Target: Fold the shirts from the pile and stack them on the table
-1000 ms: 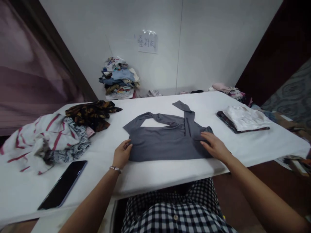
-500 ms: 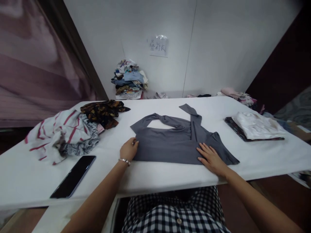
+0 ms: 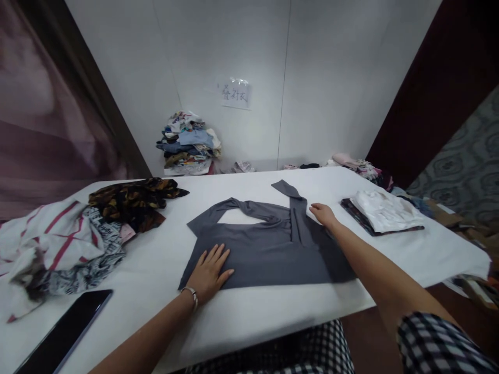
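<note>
head view: the gray shirt (image 3: 261,259) lies on the table (image 3: 249,311), long axis left to right, straight edge near, sleeves (image 3: 299,221) toward the far side. the left hand (image 3: 210,272) rests open on its near left; the right hand (image 3: 323,214) curls at its far right, whether gripping i cannot tell.

Dim, cool, diffuse light greys the smooth white wall (image 3: 331,78), with small glare spots atop the white handwritten paper sign (image 3: 236,97). Soft shadow darkens the right end of the gray fabric garment (image 3: 268,262). The dark maroon panel (image 3: 413,98) sinks toward black; wide-angle distortion stretches the edges, where detail softens.
</note>
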Motion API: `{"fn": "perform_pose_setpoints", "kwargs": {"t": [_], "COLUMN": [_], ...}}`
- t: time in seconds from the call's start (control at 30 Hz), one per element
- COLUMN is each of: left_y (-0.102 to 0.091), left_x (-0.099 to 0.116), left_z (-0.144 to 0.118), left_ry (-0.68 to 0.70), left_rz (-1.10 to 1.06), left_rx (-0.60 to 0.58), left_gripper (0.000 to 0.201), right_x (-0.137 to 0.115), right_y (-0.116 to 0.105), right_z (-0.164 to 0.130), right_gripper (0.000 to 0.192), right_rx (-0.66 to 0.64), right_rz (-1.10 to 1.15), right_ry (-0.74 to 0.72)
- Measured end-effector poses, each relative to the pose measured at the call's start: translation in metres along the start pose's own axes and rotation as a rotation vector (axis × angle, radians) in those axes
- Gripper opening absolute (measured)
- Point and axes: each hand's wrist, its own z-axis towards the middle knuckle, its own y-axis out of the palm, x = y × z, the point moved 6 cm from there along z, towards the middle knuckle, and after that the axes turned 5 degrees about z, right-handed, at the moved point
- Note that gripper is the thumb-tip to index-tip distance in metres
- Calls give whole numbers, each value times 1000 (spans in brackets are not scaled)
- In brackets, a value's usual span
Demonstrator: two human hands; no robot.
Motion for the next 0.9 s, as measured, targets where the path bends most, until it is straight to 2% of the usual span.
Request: {"fn": "perform_pose_setpoints", "kwargs": {"t": [0.13, 0.3, 0.47, 0.6, 0.67, 0.73, 0.77, 0.83, 0.9], "left_y": [4, 6, 2, 1, 2, 2, 1, -2, -5], "left_x": [-4, -5, -4, -3, -2, -1, 0, 2, 2], "left_z": [-2, -5, -6, -5, -4, -2, -2, 1, 2], "left_ry": [18, 27, 37, 26, 16, 5, -1, -14, -37], "left_rz": [46, 67, 35, 7, -2, -13, -23, -54, -110], "left_rx": [29, 23, 19, 23, 16, 4, -4, -23, -43], "left_gripper": [60, 59, 60, 60, 60, 61, 61, 61, 60], "right_x": [1, 2, -7, -40, -70, -112, -135, -176, -198], "right_y": [16, 34, 33, 16, 6, 2, 3, 10, 27], "right_z": [46, 77, 88, 88, 76, 47, 23, -38, -109], "right_gripper": [45, 45, 20, 27, 29, 28, 26, 23, 27], "right_rx": [41, 105, 101, 69, 29, -70, -150, -352, -673], "right_rz": [-33, -21, 123, 317, 415, 529, 582, 548, 417], "right_ry": [111, 198, 142, 29, -57, -218, -339, -604, -844]}}
